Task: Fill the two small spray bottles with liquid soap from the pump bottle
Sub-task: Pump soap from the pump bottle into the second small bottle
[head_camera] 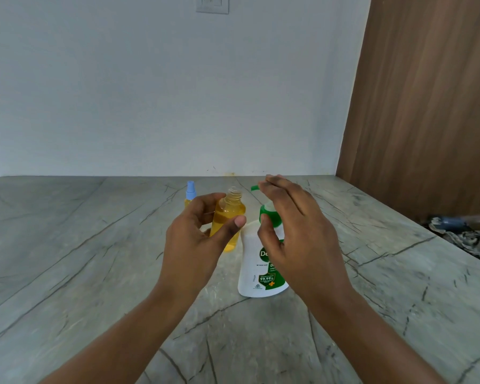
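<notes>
— While the right hand (294, 231) lies with straight fingers over the head of the pump bottle (254, 261), gripping nothing, what makes this squirt go well?
— Line things up first. On the tabletop (94, 245) the pump bottle stands upright, some way in from the far edge, and its green spout (254, 187) points left. The left hand (194, 239) pinches the open spray bottle (229, 220) between thumb and fingers, lifted off the surface and tilted, its neck just beside the spout but, as far as I can tell, not under it. I'd bring the mouth right beneath the tip, then press in short, slow strokes.
— Why slow?
— That narrow threaded neck would take only a thin stream, and the amber liquid reaches close to the shoulder, so a hard push could well overflow it.
— And the bottles themselves?
— The pump bottle is white with a green label and collar. The open one is clear plastic, cap off. The capped spray bottle (190, 191), pale blue on top, stands behind the left hand near the far edge, mostly hidden
</notes>
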The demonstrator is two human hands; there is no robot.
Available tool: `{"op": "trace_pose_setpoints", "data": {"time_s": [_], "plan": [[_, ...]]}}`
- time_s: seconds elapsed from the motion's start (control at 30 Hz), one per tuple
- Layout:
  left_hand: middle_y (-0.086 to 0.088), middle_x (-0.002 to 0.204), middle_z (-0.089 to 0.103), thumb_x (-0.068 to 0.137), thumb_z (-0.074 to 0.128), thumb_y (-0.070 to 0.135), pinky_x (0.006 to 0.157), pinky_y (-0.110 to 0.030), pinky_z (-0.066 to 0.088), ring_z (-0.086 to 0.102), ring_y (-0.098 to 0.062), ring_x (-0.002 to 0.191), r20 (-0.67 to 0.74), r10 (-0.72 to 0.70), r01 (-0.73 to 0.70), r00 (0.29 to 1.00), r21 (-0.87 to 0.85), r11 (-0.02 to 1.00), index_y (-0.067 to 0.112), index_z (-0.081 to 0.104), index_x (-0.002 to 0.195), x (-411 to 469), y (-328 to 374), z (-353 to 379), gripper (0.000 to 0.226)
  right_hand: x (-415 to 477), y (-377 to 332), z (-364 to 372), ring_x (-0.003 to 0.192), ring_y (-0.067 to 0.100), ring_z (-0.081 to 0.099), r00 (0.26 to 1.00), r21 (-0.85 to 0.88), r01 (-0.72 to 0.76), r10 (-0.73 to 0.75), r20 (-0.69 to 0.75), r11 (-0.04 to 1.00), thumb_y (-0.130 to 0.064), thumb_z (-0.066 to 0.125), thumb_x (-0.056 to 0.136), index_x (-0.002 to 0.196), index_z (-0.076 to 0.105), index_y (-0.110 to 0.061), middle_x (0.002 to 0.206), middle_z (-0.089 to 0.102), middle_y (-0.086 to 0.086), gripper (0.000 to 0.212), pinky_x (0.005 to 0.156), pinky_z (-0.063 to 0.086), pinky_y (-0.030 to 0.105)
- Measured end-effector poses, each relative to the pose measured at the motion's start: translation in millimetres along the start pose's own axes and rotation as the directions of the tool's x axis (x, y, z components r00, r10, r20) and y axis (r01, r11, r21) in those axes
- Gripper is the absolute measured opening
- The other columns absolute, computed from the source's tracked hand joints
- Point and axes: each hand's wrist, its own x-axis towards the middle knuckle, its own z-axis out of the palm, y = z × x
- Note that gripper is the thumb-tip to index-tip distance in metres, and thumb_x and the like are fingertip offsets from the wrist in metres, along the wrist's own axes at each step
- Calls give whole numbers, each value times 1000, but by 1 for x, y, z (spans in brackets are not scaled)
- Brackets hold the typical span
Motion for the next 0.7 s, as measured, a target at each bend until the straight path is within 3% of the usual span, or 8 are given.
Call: {"op": "trace_pose_setpoints", "data": {"time_s": [0.07,0.17,0.23,0.3,0.43,0.53,0.6,0.7], "plan": [[18,92,68,67,69,43,71,-13,52,62,4,90,16,-15,16,1000,-32,999,33,60,103,-1,-1,-1,39,-1,0,0,120,14,48,998,40,-27,25,60,999,-18,62,81,133,47,-17,138,47,3,54,81,33,8],[16,92,69,66,69,43,72,-16,52,63,1,90,32,-38,40,999,-81,996,33,60,101,0,-3,-6,38,-4,1,-2,134,3,25,975,198,-132,92,200,971,-28,71,82,146,11,-38,153,16,-10,89,85,22,-1],[11,92,71,64,70,43,74,-23,54,65,-6,90,39,-57,61,998,-128,990,29,61,102,1,-6,-11,41,-7,3,-3,127,-11,17,936,317,-293,203,286,902,-32,78,74,143,-5,-50,153,14,-17,110,85,21,-5],[7,94,71,61,71,45,78,-34,54,66,-14,92,48,-72,79,996,-173,982,27,62,103,0,-12,-15,46,-9,7,-2,121,-11,25,860,362,-468,320,398,807,-30,82,68,141,-14,-51,150,25,-15,123,93,25,5],[3,94,72,58,72,39,77,-34,53,66,-18,94,80,-111,128,991,-246,961,27,62,101,-2,-19,-25,46,-14,11,5,111,5,45,734,338,-629,391,555,700,-29,84,65,145,3,-45,123,41,-17,115,95,37,24],[2,96,71,59,74,39,78,-33,52,66,-18,94,108,-125,147,986,-233,961,26,61,103,-3,-24,-30,48,-15,14,6,104,8,51,736,328,-618,379,561,715,-31,84,65,128,38,-35,115,49,-15,78,93,44,26],[1,96,71,60,82,38,80,-36,52,66,-20,94,116,-145,168,983,-230,959,24,62,105,-5,-29,-34,51,-14,16,6,100,12,54,734,339,-618,366,571,710,-29,84,66,115,44,-31,110,52,-8,63,87,48,28],[2,95,72,64,80,35,78,-33,52,67,-17,92,137,-168,196,976,-220,956,22,61,106,-10,-37,-38,48,-15,18,10,100,15,56,711,374,-654,366,601,657,-25,83,67,112,44,-29,111,53,-1,59,82,48,24]]}}
